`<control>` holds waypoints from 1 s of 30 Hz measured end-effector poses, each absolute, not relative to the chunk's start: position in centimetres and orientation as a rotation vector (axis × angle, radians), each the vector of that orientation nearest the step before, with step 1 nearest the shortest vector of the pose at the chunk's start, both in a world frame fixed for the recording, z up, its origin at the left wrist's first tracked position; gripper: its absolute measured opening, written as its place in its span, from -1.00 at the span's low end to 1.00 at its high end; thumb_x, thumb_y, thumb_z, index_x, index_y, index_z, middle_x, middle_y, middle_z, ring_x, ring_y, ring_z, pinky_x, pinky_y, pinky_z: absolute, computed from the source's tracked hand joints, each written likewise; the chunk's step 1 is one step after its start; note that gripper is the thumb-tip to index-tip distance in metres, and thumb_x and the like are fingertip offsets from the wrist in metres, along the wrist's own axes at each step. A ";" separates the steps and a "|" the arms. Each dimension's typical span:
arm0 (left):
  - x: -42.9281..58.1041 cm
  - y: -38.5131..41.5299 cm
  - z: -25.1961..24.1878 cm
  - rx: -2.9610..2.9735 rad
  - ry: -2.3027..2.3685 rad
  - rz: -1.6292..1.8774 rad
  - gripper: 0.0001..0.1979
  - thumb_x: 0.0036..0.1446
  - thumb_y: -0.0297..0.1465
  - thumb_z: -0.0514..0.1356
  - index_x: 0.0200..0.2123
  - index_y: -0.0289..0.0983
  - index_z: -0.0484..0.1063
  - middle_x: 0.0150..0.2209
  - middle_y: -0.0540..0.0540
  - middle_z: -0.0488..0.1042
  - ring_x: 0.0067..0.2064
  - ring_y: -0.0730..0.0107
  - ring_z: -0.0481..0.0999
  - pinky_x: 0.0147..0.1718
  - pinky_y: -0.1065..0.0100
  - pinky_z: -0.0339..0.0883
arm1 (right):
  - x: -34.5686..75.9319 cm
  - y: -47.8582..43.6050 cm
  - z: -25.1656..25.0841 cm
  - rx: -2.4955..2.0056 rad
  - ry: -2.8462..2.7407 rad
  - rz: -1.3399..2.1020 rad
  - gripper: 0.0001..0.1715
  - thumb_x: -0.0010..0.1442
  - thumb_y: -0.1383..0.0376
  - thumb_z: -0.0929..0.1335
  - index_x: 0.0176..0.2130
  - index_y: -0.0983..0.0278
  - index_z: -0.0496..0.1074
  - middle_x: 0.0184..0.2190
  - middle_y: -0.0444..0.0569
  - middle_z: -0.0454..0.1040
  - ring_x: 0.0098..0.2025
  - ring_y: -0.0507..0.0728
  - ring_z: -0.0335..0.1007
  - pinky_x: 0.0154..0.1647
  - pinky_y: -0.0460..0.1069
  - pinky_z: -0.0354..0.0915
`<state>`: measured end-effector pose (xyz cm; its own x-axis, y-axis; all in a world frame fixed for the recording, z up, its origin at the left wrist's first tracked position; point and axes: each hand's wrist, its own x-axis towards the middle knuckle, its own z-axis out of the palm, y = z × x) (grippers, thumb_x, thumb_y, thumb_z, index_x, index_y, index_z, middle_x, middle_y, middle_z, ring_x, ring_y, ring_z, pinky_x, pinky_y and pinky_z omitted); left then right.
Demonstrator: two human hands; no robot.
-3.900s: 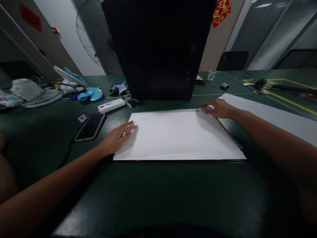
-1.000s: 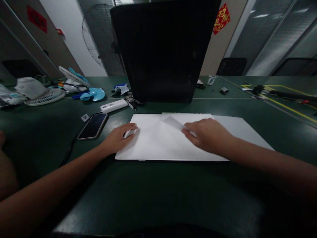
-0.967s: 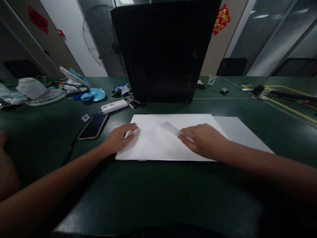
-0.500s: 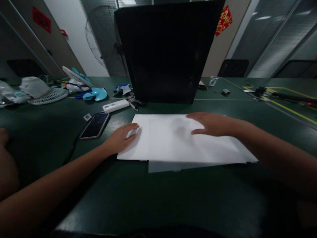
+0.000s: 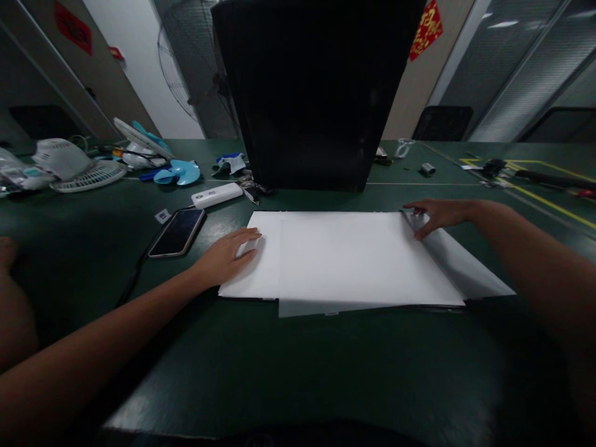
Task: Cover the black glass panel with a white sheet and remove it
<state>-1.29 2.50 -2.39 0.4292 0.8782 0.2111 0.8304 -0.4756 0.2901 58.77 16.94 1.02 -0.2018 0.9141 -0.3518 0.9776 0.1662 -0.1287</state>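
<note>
A white stack of paper sheets (image 5: 344, 257), which looks like a wide open booklet, lies on the dark green table. A thin, translucent sheet on it overhangs the front edge. My left hand (image 5: 228, 254) rests on the left end, fingers and thumb apart. At the top right corner, my right hand (image 5: 437, 216) has its thumb in front and fingers behind the top edge of a shaded white sheet (image 5: 465, 264). That sheet is tilted up and slants out to the right. The exact fingertip contact is partly hidden.
A phone (image 5: 177, 233) with a cable and a white stick-shaped device (image 5: 216, 195) lie to the left. Behind the paper stands a large black panel (image 5: 316, 93). White fan parts (image 5: 90, 174) and blue blades (image 5: 177, 172) are further left. Another person's arm (image 5: 13, 304) shows at the left edge.
My right hand has moved right, from above the middle of the paper to its top right corner. The right-hand sheet now stands tilted and reaches further right. My left hand has stayed put.
</note>
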 end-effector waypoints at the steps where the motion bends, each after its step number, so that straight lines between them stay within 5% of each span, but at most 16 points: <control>1: -1.3 2.5 -2.4 2.534 1.520 0.508 -0.42 0.37 -0.08 0.03 0.28 -0.29 0.40 0.35 -0.26 0.38 0.37 0.02 0.34 0.39 -0.07 0.13 | 58.7 17.0 0.9 1.849 2.251 -0.450 0.32 -0.07 0.07 0.61 0.50 0.25 0.11 0.39 0.29 0.23 0.36 0.40 0.22 0.37 0.16 0.15; 5: -1.3 2.5 -2.5 2.530 1.503 0.525 -0.43 0.36 -0.08 0.04 0.26 -0.30 0.43 0.34 -0.26 0.38 0.38 0.01 0.34 0.40 -0.05 0.13 | 58.2 16.7 0.8 1.809 2.329 -0.383 0.24 -0.02 0.03 0.59 0.48 0.24 0.15 0.47 0.24 0.07 0.47 0.38 0.02 0.45 0.14 0.00; 17: -1.4 2.4 -2.4 2.516 1.492 0.522 -0.41 0.41 -0.04 -0.03 0.29 -0.27 0.39 0.35 -0.25 0.37 0.38 0.00 0.34 0.39 -0.08 0.14 | 56.3 16.8 0.9 1.823 2.397 -0.177 0.31 -0.05 -0.11 0.58 0.48 0.30 0.17 0.29 0.32 0.27 0.29 0.38 0.23 0.31 0.13 0.18; 23: -1.1 2.1 -2.1 2.445 1.538 0.556 -0.31 0.41 0.06 -0.09 0.31 -0.28 0.37 0.35 -0.27 0.37 0.37 -0.05 0.35 0.38 -0.08 0.16 | 53.9 15.9 2.9 1.797 2.491 -0.268 -0.46 0.35 0.09 0.32 0.18 0.32 0.51 -0.07 0.13 0.59 -0.10 0.21 0.46 0.01 0.04 0.28; 30: -1.5 2.1 -2.4 2.425 1.534 0.574 -0.34 0.44 0.07 -0.10 0.35 -0.22 0.31 0.40 -0.23 0.30 0.39 -0.01 0.31 0.39 -0.07 0.14 | 50.9 14.7 3.2 1.784 2.545 -0.371 -0.57 0.37 0.16 0.28 0.04 0.31 0.58 -0.26 0.06 0.62 -0.20 0.15 0.46 -0.09 -0.01 0.26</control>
